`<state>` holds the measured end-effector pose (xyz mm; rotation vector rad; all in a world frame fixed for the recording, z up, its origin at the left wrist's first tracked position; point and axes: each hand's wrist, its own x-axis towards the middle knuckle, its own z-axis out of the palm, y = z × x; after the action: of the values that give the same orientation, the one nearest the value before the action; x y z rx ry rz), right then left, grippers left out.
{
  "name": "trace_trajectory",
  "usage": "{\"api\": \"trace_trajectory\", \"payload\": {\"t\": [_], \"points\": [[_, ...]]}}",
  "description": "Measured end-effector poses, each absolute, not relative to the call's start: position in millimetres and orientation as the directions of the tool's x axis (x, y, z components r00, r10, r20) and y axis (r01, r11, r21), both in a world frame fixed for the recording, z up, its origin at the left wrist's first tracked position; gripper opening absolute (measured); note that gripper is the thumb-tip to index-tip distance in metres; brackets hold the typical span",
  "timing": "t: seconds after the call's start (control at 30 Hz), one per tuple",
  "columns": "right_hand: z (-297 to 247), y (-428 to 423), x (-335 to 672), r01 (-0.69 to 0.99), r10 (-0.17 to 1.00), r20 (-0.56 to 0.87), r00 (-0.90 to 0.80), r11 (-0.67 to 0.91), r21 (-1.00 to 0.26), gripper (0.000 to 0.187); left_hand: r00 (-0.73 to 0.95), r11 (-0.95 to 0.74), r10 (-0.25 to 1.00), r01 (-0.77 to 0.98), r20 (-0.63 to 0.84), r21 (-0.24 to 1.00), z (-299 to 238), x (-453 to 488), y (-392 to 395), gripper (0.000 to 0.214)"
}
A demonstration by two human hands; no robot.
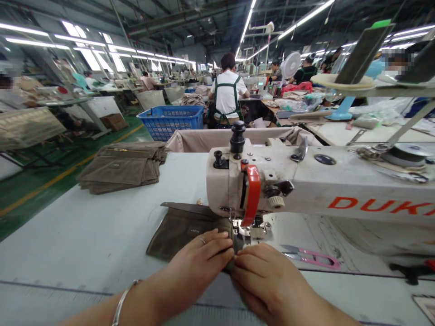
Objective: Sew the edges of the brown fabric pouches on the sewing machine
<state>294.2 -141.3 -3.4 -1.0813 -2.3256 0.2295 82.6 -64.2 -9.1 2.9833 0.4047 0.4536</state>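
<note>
A dark brown fabric pouch (183, 228) with a small label lies flat on the table, its right edge beneath the sewing machine's presser foot (239, 226). My left hand (200, 258) rests on top of the pouch near that edge, fingers stretched out and flat. Just right of it, my right hand (265, 276) has its fingers curled and pinches the pouch's near right edge; the fingertips are partly hidden. The white sewing machine (306, 181) has a red guard (251, 194) over its needle area.
Pink-handled thread snips (316, 258) lie right of my right hand. Several similar brown pouches (122, 167) are stacked at the table's far left. Beyond the machine are a fabric-lined bin (197, 140), a blue basket (170, 121) and a seated person (227, 93).
</note>
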Motion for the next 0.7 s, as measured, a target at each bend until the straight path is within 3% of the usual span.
{"api": "trace_trajectory", "payload": {"t": [0.47, 0.7], "points": [[-12, -130, 291, 0.750, 0.759, 0.485, -0.434, 0.603, -0.272, 0.017, 0.917, -0.959, 0.272, 0.231, 0.293, 0.167, 1, 96, -38, 0.028], [-14, -135, 296, 0.722, 0.773, 0.475, -0.420, 0.602, -0.340, 0.018, 0.922, -0.961, 0.248, 0.197, 0.296, 0.192, 0, 88, -49, 0.016]]}}
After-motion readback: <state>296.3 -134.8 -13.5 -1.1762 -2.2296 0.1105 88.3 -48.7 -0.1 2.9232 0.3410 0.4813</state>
